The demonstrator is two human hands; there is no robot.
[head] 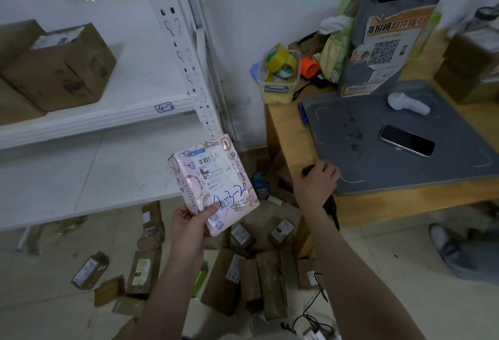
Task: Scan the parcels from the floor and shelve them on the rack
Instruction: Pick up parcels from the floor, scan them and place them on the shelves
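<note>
The left hand [189, 221] gripped a pink parcel [213, 180] by its lower corner, thumb on the labelled face, in the air beside the white rack [108, 121]. The right hand [317, 180] was curled round a dark object [307, 170] at the front-left corner of the grey scan plate [405, 172]. Brown parcels [270, 280] lay on the floor.

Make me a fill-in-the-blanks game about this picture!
1. The parcel in the left hand is coloured ____.
2. The label on the rack shelf reads ____.
3. The phone lies on a mat coloured ____.
4. The right hand grips an object far ____ in colour than the parcel.
Missing words: pink, 4-2, grey, darker.
</note>
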